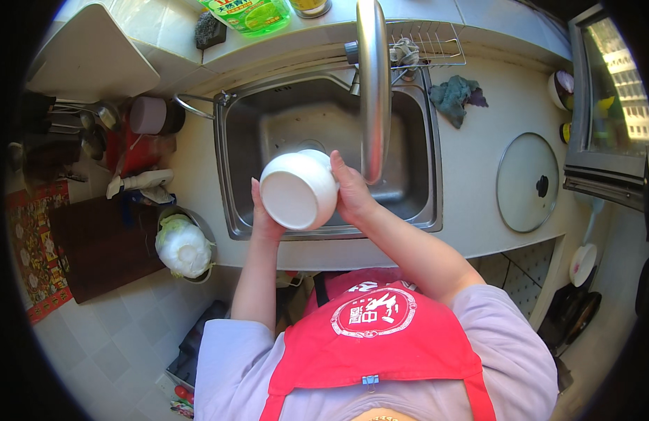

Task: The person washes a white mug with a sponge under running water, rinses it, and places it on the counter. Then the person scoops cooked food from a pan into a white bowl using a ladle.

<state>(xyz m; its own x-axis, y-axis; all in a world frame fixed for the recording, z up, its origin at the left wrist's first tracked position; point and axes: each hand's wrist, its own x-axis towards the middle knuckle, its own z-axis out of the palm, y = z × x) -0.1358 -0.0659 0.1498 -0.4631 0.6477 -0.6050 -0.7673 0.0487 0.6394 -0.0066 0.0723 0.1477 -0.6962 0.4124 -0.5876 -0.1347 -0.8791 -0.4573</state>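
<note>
A rounded white pot [299, 192], perhaps ceramic, is held over the front part of the stainless steel sink [308, 120]. Its flat base is turned up towards me, and its mouth tips away into the basin. My left hand [266, 214] supports its left side, thumb up along the wall. On the other side, my right hand [352, 190] grips it at what looks like a small handle, mostly covered by the fingers. The curved metal faucet [374, 94] arches just right of the pot. Whether anything is inside the pot is hidden.
Right of the sink lie a crumpled green cloth [456, 97] and a glass lid [527, 182]. A cabbage [184, 247] in a bowl stands by the left counter edge, near a dark board [101, 247]. Behind are a green detergent bottle [251, 16], a sponge [210, 30] and a wire rack [435, 47].
</note>
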